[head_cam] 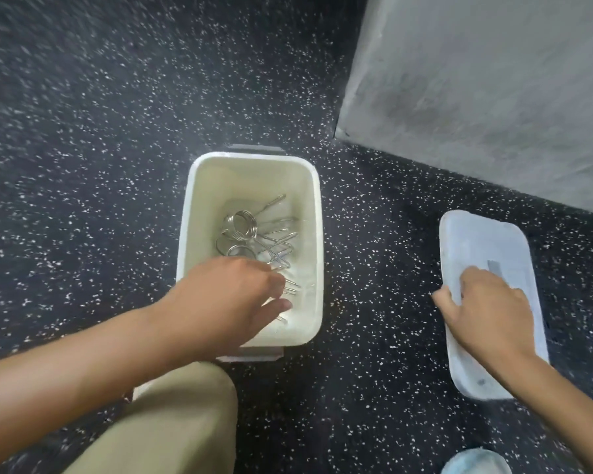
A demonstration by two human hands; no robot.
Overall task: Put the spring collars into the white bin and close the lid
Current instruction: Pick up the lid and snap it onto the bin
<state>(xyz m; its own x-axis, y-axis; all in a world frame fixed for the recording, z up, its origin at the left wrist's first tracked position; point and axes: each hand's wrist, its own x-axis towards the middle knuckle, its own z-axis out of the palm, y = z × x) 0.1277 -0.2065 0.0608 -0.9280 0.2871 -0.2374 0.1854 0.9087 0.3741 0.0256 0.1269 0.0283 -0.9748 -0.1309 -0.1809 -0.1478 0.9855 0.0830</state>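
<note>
The white bin stands open on the floor in the middle of the view. Several metal spring collars lie tangled on its bottom. My left hand hovers over the bin's near end with fingers spread apart; thin wire ends of a collar show just past my fingertips, and nothing appears pinched. The translucent white lid lies flat on the floor to the right of the bin. My right hand is on the lid's near half, thumb hooked over its left edge and fingers curled on top.
A grey concrete wall or block rises at the back right, close behind the lid. The floor is dark speckled rubber. My khaki-clad knee is just in front of the bin. A pale round object peeks in at the bottom right.
</note>
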